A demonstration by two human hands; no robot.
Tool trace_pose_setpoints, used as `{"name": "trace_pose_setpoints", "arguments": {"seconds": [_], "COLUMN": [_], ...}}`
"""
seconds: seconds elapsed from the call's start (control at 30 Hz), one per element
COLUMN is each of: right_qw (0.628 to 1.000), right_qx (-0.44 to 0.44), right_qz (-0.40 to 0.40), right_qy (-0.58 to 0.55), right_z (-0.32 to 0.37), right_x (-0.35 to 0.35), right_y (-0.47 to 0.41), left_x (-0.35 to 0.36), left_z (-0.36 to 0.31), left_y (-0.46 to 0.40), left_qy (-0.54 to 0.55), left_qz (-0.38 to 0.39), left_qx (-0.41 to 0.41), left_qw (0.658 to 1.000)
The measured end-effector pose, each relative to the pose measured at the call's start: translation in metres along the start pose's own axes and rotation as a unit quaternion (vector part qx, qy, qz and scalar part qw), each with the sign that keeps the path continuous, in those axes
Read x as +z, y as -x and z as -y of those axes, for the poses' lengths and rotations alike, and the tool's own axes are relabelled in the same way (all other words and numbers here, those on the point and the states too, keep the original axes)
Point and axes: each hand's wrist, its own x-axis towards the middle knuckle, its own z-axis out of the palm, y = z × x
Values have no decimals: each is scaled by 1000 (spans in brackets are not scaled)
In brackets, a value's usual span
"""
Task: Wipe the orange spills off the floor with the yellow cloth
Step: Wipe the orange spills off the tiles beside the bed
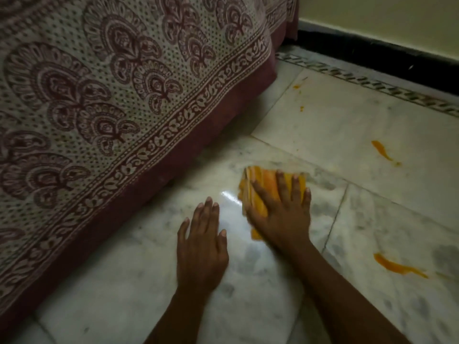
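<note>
Marble floor (310, 125), pale, glossy, tiled | patterned bedspread (99, 95) hanging left of both hands | right hand (280, 207) spread flat, fingers wide, pressing yellow cloth (258, 187) down, likely for wiping pressure | left hand (201, 247) open, empty, seemingly bracing beside it | orange spills (397, 266) remain right of the cloth hand, smaller spots beyond.
</note>
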Motion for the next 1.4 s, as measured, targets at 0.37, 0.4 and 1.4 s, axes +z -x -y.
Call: {"name": "trace_pose_setpoints", "arguments": {"seconds": [0.37, 0.4, 1.4], "right_qw": [965, 977, 977], "right_qx": [234, 176, 214], "right_qz": [-114, -120, -17], "right_qy": [-25, -18, -8], "right_z": [5, 15, -1], "right_x": [30, 36, 7], "right_y": [-74, -77, -44], "left_x": [3, 3, -7], "left_z": [0, -1, -3], "left_y": [0, 0, -4], "left_qy": [2, 0, -8], "left_qz": [5, 2, 29], "left_qx": [-11, -8, -4], "left_qw": [1000, 1000, 1000]}}
